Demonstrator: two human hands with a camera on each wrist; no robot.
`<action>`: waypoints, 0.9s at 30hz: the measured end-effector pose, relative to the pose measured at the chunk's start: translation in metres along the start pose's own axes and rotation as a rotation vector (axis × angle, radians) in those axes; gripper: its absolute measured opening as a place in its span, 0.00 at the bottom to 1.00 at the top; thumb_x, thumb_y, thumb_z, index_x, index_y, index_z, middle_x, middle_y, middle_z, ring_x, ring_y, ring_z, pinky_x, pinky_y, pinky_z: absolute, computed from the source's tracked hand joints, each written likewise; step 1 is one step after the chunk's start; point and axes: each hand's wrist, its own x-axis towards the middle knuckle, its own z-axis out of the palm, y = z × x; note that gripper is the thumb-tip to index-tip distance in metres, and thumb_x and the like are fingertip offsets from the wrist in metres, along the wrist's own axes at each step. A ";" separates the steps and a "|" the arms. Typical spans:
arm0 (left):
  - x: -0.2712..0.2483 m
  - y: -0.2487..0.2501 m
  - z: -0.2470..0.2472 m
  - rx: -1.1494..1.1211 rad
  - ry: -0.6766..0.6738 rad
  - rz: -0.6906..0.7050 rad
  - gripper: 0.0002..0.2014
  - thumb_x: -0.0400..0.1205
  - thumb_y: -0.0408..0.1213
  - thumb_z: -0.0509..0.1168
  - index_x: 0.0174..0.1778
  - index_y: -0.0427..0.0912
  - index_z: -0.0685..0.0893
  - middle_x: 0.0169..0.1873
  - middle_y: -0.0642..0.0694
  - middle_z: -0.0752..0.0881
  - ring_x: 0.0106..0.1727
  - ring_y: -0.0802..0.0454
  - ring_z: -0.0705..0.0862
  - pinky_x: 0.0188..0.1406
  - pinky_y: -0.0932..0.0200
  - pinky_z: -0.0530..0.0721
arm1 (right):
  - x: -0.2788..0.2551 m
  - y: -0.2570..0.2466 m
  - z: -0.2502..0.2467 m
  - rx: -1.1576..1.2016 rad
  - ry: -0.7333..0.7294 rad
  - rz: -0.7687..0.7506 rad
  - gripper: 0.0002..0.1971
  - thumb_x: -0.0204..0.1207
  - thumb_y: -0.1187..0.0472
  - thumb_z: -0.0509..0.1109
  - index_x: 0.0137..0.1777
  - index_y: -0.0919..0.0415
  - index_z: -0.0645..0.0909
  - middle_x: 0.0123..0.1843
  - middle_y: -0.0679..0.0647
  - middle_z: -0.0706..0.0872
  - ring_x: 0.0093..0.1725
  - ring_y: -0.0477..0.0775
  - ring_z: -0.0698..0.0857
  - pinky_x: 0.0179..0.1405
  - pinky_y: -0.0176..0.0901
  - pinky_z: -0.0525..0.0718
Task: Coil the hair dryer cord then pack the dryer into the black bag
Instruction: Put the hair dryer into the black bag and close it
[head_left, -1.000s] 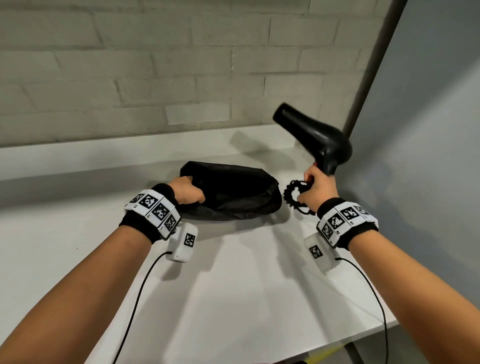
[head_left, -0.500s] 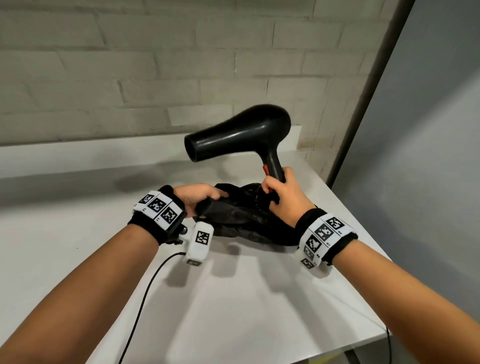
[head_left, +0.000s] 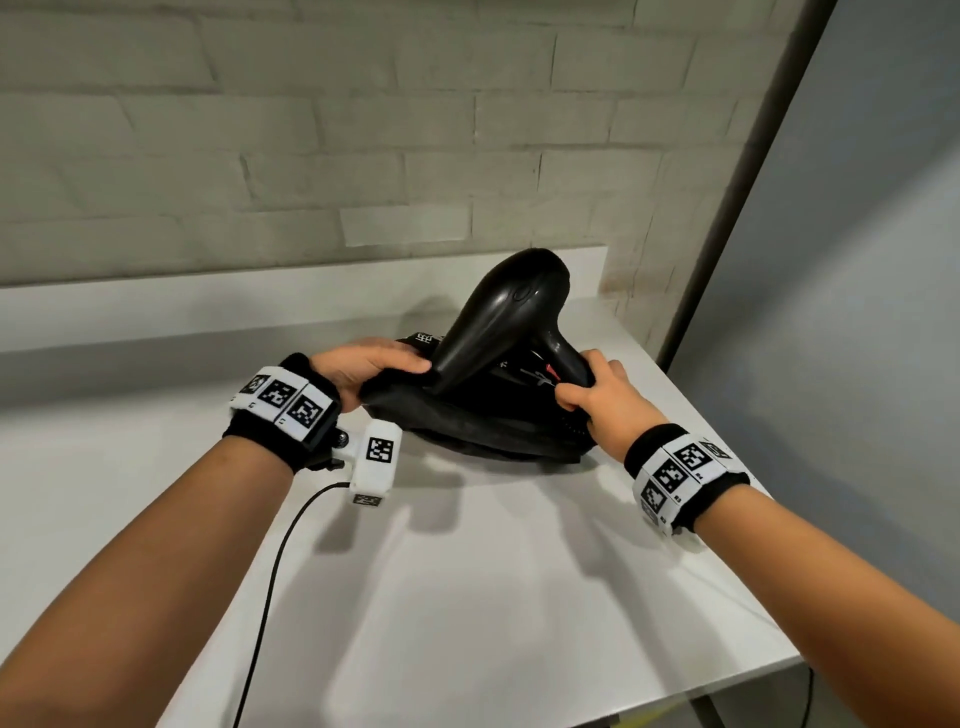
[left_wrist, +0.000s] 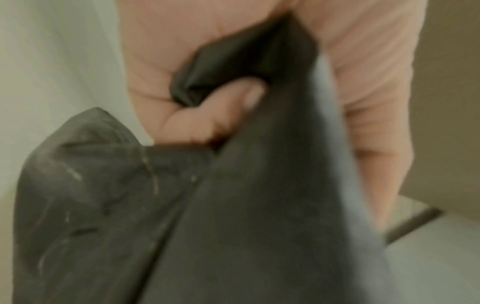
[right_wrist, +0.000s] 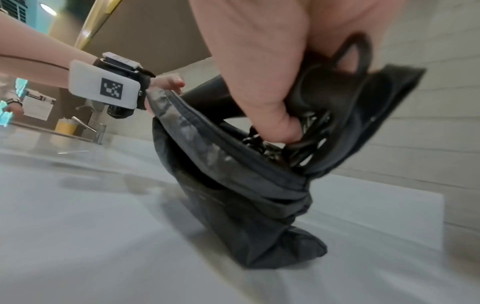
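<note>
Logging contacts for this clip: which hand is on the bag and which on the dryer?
The left hand pinches the black bag at its rim; the right hand holds the hair dryer by its handle.

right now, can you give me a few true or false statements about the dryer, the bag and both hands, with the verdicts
1. The left hand grips the rim of the black bag. True.
2. The hair dryer lies flat on the white table, clear of the bag. False: it is held above the bag, its nozzle end pointing down into the opening.
3. The right hand holds the dryer by its handle end. True.
4. The coiled cord hangs off the table edge. False: it is bunched under the right hand at the bag's mouth.
5. The bag is zipped closed. False: its mouth is held open.
</note>
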 end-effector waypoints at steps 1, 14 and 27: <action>0.000 0.001 0.005 0.046 0.018 0.005 0.18 0.64 0.34 0.77 0.49 0.39 0.85 0.33 0.46 0.91 0.30 0.54 0.89 0.31 0.64 0.88 | 0.000 -0.003 0.000 -0.021 -0.008 -0.009 0.14 0.67 0.75 0.61 0.46 0.56 0.74 0.67 0.60 0.65 0.63 0.66 0.66 0.52 0.44 0.76; -0.001 -0.006 0.012 0.250 0.207 0.085 0.11 0.69 0.29 0.75 0.38 0.51 0.87 0.24 0.56 0.89 0.27 0.60 0.87 0.30 0.70 0.86 | 0.006 -0.011 -0.001 0.331 0.066 0.064 0.42 0.66 0.80 0.64 0.73 0.44 0.57 0.66 0.61 0.69 0.64 0.61 0.73 0.65 0.48 0.77; -0.011 -0.004 0.006 0.215 0.114 0.088 0.28 0.69 0.13 0.66 0.62 0.42 0.81 0.39 0.50 0.89 0.35 0.59 0.88 0.38 0.67 0.88 | 0.011 -0.012 -0.006 0.586 -0.047 0.204 0.22 0.72 0.69 0.69 0.63 0.56 0.67 0.43 0.45 0.79 0.43 0.45 0.82 0.39 0.27 0.79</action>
